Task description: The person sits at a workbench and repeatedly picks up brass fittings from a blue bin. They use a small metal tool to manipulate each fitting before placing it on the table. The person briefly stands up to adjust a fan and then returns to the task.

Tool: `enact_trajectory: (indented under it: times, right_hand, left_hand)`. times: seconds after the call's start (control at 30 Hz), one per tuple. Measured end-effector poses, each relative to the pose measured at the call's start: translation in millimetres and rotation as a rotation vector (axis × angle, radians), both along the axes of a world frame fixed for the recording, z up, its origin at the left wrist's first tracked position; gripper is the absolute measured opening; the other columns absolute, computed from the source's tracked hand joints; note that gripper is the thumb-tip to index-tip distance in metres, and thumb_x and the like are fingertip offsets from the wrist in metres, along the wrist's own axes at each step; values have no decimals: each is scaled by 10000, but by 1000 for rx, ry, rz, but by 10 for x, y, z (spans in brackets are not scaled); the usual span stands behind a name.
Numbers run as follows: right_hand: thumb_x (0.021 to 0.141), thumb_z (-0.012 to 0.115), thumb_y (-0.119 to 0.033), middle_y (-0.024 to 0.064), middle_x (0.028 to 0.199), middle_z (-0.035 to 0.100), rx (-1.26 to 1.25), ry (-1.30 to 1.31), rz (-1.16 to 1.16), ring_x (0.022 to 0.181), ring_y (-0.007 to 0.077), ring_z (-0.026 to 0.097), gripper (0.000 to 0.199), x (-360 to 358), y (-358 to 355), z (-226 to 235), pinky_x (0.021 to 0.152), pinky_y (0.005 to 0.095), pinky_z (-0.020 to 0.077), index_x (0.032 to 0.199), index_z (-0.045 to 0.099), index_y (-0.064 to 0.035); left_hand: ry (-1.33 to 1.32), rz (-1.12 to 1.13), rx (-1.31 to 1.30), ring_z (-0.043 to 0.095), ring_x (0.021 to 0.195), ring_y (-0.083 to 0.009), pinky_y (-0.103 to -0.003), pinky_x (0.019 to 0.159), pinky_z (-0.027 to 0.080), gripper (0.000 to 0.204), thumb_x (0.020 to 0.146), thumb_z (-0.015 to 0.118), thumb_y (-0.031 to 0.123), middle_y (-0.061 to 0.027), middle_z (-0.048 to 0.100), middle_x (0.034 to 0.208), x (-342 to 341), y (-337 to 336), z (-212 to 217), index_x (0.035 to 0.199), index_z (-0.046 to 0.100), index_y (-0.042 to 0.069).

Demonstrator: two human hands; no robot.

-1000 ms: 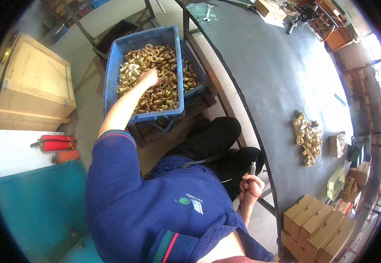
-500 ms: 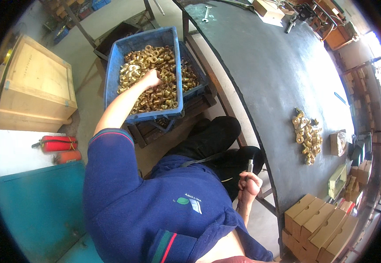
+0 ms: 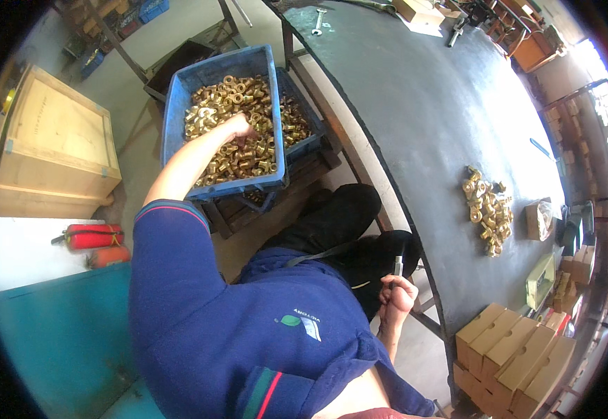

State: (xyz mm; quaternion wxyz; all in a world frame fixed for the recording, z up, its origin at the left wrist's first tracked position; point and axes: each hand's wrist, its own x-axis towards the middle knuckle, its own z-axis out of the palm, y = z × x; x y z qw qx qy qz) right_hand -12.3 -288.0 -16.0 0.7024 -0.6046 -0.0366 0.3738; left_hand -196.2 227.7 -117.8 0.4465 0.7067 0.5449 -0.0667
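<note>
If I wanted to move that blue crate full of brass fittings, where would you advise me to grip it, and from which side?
Grip the blue crate by the rims of its two short end walls, one hand at each, coming down from above. It is heaped with brass fittings, so it is probably heavy. The long sides are poorer: the table edge crowds one, and the left hand reaches in over the near corner.
</note>
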Motion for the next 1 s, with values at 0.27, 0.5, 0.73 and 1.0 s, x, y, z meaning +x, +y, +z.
enact_trajectory:
  times: [0.27, 0.5, 0.73, 1.0]
  right_hand:
    - [650, 360, 32, 30, 535, 451, 6, -9, 49, 389, 47, 323, 277, 21, 63, -56, 368, 164, 247, 742, 617, 79]
    - [632, 357, 22, 35, 524, 451, -2, -35, 71, 390, 51, 327, 290, -26, 71, -51, 370, 166, 251, 745, 616, 86]
    - [625, 343, 29, 38, 511, 447, -15, -16, 31, 386, 56, 326, 303, -12, 5, -65, 363, 170, 260, 743, 617, 87]
    - [624, 351, 29, 42, 537, 467, -68, -58, 75, 393, 54, 330, 304, -34, 36, -27, 368, 172, 257, 747, 624, 83]
  left_hand:
    - [370, -274, 417, 615, 884, -263, -378, 758, 491, 392, 668, 682, 252, -165, 634, 939, 138, -303, 338, 963, 613, 5]
    - [237, -235, 296, 599, 937, -263, -369, 794, 478, 385, 647, 700, 266, -126, 631, 993, 54, -245, 245, 975, 627, 77]
    - [228, -143, 348, 598, 921, -274, -366, 801, 470, 543, 624, 763, 329, -191, 616, 998, 8, -209, 69, 990, 586, -32]
    - [-22, -22, 221, 618, 821, -224, -329, 729, 475, 323, 631, 740, 221, -135, 659, 900, -128, -218, -133, 893, 686, 40]
